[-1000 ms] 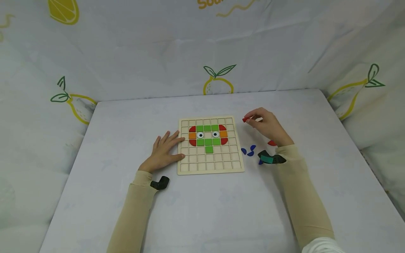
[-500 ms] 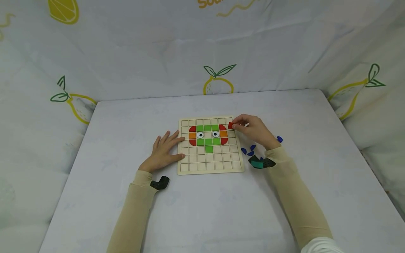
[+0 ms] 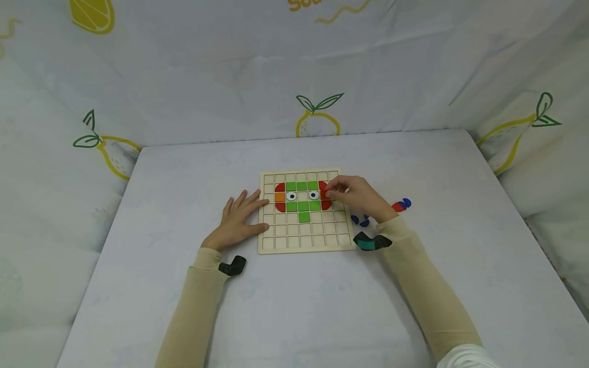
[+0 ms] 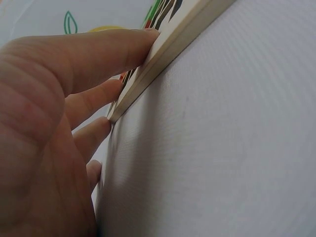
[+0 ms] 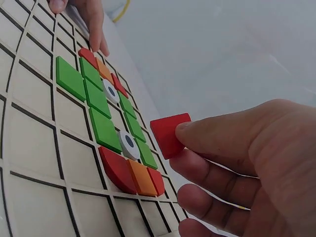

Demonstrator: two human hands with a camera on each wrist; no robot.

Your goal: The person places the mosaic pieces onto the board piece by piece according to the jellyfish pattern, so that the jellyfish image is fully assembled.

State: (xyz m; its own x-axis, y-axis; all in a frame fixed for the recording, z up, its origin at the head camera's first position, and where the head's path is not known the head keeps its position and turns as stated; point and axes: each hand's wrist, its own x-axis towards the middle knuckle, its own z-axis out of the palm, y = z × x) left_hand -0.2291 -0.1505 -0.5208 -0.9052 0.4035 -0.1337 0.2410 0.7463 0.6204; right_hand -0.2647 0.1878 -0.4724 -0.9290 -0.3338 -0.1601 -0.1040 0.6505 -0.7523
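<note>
A square wooden grid board (image 3: 280,245) lies on the table, with green tiles (image 3: 303,217), red rounded corners (image 3: 280,207), orange tiles (image 5: 142,177) and two round eye pieces (image 3: 291,196) set in its cells. My left hand (image 3: 236,222) is spread at the board's left edge, thumb and fingertips touching the rim. Over the board's right part, my right hand (image 3: 361,197) pinches a red square tile (image 5: 168,133) between thumb and fingers. In the right wrist view this tile is held above the board, apart from the cells. The head view partly hides it behind the fingers.
Several blue half-round pieces (image 3: 355,220) lie right of the board, near my right wrist. Farther right, a red piece (image 3: 398,206) touches or overlaps a blue piece (image 3: 407,203). A white cloth (image 3: 221,76) printed with lemons hangs behind the table.
My right hand has carried the red square tile left, from beside the board to above its right-hand tiles. The loose red and blue pieces at right have come into view. My left hand stays put.
</note>
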